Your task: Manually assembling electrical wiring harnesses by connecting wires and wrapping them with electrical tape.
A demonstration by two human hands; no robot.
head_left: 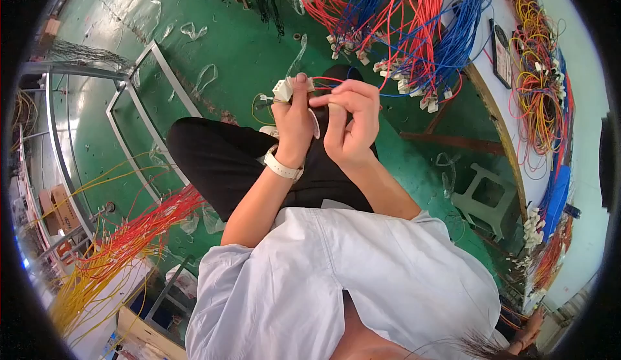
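My left hand (294, 119), with a white watch on its wrist, is closed around a white plastic connector housing (283, 90), thumb pressed on top. Red wires (331, 79) lead from the housing's right side toward the hanging bundles. A thin yellow wire loop (255, 111) shows just left of the hand. Close beside it, my right hand (354, 122) has its fingers curled and thumb drawn in, the index finger pointing at the left hand. Whatever those fingertips hold is too small to make out. Both hands are above my lap in dark trousers.
Red and blue wire bundles (446, 36) with white connectors hang off the table (495, 104) on the right. A dark phone-like device (501, 54) lies there. A green stool (486, 195) stands below. Left are a metal frame (139, 130) and red-yellow wires (139, 234). Another person's hand (533, 326) shows lower right.
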